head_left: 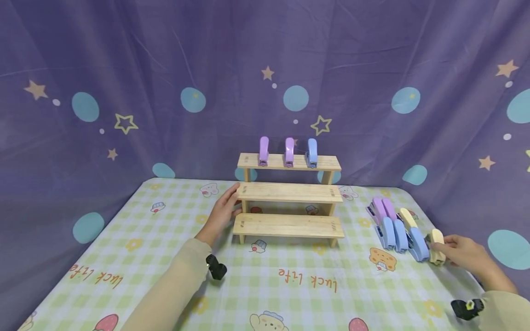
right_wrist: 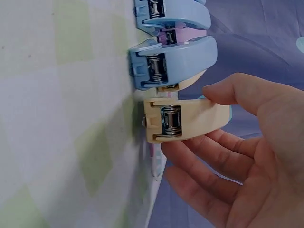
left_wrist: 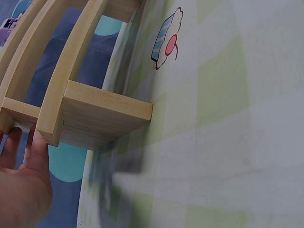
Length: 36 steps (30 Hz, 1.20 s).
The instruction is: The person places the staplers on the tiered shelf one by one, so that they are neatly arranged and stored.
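My right hand [head_left: 465,253] pinches a cream stapler [right_wrist: 204,118] between thumb and fingers at the right side of the table. Beside it stands a blue stapler [head_left: 419,244], and another cream stapler [head_left: 407,218] is behind that one. Two more blue staplers [head_left: 388,233] and two purple ones [head_left: 378,210] stand close by. My left hand [head_left: 221,211] touches the left end of a three-step wooden rack [head_left: 290,192], its fingers fairly straight. On the rack's top step are two purple staplers [head_left: 263,151] and a blue stapler [head_left: 312,153].
A green-checked tablecloth [head_left: 165,257] with printed cartoons covers the table. Behind the table hangs a purple curtain [head_left: 232,55] with stars and dots. The middle step [head_left: 290,192] and bottom step [head_left: 287,225] of the rack are bare wood.
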{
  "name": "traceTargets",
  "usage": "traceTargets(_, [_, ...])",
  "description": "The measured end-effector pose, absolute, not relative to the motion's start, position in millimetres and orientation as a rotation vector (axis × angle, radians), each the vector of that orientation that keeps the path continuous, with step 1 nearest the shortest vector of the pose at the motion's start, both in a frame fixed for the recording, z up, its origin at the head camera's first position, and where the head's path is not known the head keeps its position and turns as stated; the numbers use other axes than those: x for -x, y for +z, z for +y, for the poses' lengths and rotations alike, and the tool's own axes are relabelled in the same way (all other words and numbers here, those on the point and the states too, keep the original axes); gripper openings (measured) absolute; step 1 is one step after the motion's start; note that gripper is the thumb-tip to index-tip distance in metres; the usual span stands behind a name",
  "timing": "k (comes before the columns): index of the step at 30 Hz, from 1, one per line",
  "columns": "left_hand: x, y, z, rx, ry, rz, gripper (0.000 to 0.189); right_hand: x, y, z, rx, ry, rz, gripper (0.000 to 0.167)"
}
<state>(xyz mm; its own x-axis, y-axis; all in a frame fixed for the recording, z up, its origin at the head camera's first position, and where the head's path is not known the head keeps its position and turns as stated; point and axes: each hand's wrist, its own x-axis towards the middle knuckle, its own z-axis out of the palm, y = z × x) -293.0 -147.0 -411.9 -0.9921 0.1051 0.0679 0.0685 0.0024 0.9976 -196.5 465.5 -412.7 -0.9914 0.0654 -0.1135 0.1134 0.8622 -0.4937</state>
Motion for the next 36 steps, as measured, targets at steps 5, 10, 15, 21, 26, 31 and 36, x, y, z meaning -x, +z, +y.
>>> traceTargets(5, [298.7, -419.3, -148.1, -0.196, 2.166, 2.258, 0.052, 194.6, -402.3, 465.8, -0.103, -0.723, 3.038, 0.063])
traceTargets(10, [298.6, -420.1, -148.0, -0.209, 2.161, 2.274, 0.052, 193.8, -386.5, 459.5, -0.136, -0.669, 3.128, 0.064])
traceTargets(15, [297.8, -420.2, -147.9, -0.216, 2.167, 2.270, 0.052, 192.7, -371.8, 445.6, -0.142, -0.705, 3.181, 0.063])
traceTargets(21, [297.1, -419.9, -147.8, -0.218, 2.175, 2.246, 0.051, 194.4, -355.4, 423.2, -0.070, -0.738, 3.213, 0.063])
traceTargets(26, [296.5, -419.9, -148.3, -0.217, 2.149, 2.269, 0.051, 197.9, -344.3, 399.8, -0.014, -0.774, 3.245, 0.058])
traceTargets(31, [295.7, -418.5, -148.5, -0.200, 2.133, 2.284, 0.050, 204.1, -334.5, 376.8, 0.057, -0.820, 3.262, 0.053])
traceTargets(36, [295.7, -416.6, -148.3, -0.187, 2.134, 2.288, 0.050, 210.9, -329.2, 352.3, 0.141, -0.848, 3.238, 0.055])
